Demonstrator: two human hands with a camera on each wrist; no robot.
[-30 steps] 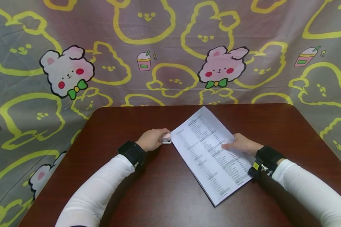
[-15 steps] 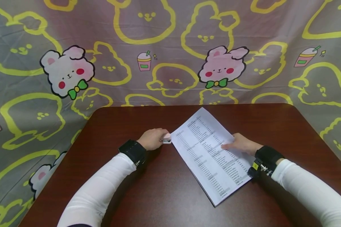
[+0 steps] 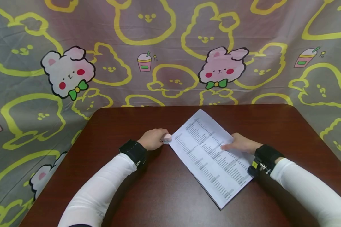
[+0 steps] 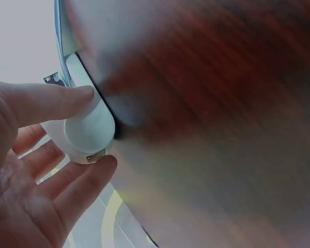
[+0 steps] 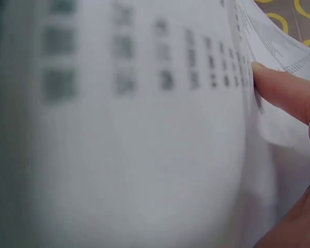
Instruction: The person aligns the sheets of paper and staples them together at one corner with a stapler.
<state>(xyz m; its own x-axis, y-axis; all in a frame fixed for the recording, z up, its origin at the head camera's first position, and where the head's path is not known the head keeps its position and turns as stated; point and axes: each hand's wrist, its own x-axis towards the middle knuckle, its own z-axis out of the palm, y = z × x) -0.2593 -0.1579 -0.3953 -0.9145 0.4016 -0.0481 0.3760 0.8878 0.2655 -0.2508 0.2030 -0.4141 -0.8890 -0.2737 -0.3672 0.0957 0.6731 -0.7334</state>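
My left hand (image 3: 152,139) grips a small pale pink and white stapler (image 3: 166,137) at the left corner of a printed paper stack (image 3: 200,170). In the left wrist view the thumb lies on top of the stapler (image 4: 90,126), and fingers are underneath. The stapler's front end meets the paper edge; how far the corner sits inside it is hidden. My right hand (image 3: 241,143) holds the stack by its right edge, thumb on the printed top page. Its other fingers are hidden under the paper. Close up, the right wrist view shows the thumb (image 5: 284,90) against a bent page.
A dark reddish-brown table (image 3: 159,192) lies under both hands. Behind it hangs a grey-pink curtain (image 3: 170,53) with yellow outlines and rabbit faces. Black bands (image 3: 133,154) with small cameras circle both wrists.
The paper stack has turned slightly: its top corner has shifted left and its bottom corner right and nearer. Its left corner now sits a little further over the stapler. Both hands stay nearly in place.
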